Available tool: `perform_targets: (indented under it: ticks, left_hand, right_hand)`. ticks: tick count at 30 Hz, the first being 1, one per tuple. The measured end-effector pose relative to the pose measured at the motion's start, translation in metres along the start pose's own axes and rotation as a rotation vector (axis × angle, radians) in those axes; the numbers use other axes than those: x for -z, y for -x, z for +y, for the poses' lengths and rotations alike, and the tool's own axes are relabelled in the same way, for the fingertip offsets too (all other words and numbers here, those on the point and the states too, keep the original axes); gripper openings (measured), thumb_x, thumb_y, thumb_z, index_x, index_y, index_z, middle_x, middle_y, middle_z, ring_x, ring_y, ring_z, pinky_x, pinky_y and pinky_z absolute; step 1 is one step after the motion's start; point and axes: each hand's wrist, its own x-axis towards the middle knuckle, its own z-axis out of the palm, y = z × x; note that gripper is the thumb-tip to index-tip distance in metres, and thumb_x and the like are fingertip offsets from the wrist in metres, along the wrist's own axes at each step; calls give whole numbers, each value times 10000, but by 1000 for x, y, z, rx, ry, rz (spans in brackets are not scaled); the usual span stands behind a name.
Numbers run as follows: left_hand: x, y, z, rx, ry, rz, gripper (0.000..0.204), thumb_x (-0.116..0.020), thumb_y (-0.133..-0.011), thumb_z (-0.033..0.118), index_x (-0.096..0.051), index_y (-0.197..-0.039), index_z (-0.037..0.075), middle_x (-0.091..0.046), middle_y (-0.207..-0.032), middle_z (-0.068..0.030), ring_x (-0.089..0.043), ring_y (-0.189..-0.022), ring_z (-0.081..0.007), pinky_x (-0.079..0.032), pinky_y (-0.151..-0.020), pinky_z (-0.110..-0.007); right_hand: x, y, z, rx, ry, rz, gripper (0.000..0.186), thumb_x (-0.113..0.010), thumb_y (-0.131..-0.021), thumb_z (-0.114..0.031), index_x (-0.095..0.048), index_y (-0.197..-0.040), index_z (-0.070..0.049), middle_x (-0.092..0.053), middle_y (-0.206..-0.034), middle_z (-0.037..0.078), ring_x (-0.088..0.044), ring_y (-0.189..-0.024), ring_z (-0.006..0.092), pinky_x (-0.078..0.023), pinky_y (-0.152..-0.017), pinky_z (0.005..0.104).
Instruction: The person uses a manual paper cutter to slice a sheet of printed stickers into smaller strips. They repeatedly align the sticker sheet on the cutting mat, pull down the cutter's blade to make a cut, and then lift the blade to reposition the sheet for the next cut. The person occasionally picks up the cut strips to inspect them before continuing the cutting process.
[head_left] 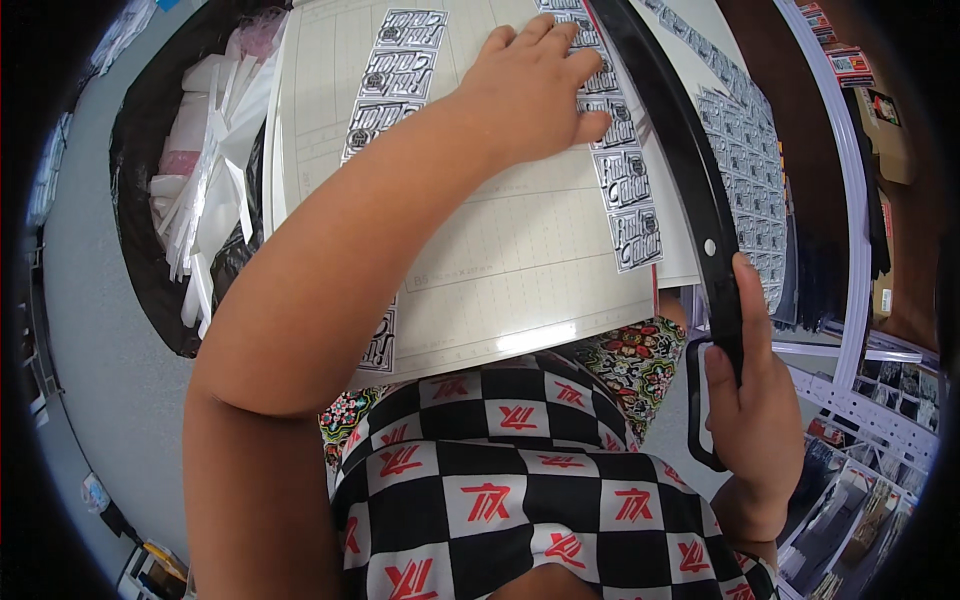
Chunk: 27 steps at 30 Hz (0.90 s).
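A guillotine paper cutter with a pale gridded board (500, 235) lies before me, its near edge at my lap. My left hand (535, 90) is spread flat over a strip of black-and-white printed labels (628, 190) along the board's right edge, fingers stretched out and covering part of it. My right hand (755, 410) is wrapped round the handle end of the cutter's long black blade arm (690, 150), which runs down the board's right side. A second label strip (405, 70) lies on the left of the board, partly hidden under my left forearm.
Left of the board stands a bin lined with a black bag (135, 180), holding white paper offcuts (215, 150). Beyond the blade arm, printed label sheets (745, 170) lie on the right. A metal rack (855, 200) with boxes and packets stands at the far right.
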Motion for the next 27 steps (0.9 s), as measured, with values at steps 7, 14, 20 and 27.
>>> perform_targets:
  ticks: [7,14,20,27]
  left_hand:
    - [30,-16,2,-11,-60,-420,560,-374,-857,392,-344,-1268,13,-247,-1365,-201,-176,-1297,-295,-162,-1047,-463]
    - [48,-10,5,-20,48,-403,558,-369,-857,394,-350,-1263,11,-228,-1376,-198,-172,-1299,-296,-161,-1049,-459]
    - [49,-10,5,-30,33,-404,566,-368,-856,400,-341,-1271,16,-223,-1378,-197,-169,-1301,-292,-159,-1051,-454]
    - [44,-10,4,-17,10,-410,567,-362,-859,403,-334,-1277,20,-216,-1383,-190,-159,-1304,-287,-151,-1053,-449]
  right_hand:
    - [-10,-1,10,156,57,95,627,-479,-790,-5,-211,-1341,-136,-565,-993,230,-575,-728,410,-443,-590,422]
    - [-13,-2,9,133,46,85,627,-480,-789,-2,-207,-1340,-125,-547,-1037,237,-567,-750,420,-442,-604,429]
    - [-4,0,3,42,-37,7,602,-443,-801,1,-219,-1345,-124,-457,-1189,219,-524,-936,404,-427,-746,389]
    - [-2,0,-2,10,-10,-13,591,-426,-804,8,-220,-1345,-109,-409,-1247,214,-483,-1025,396,-411,-810,378]
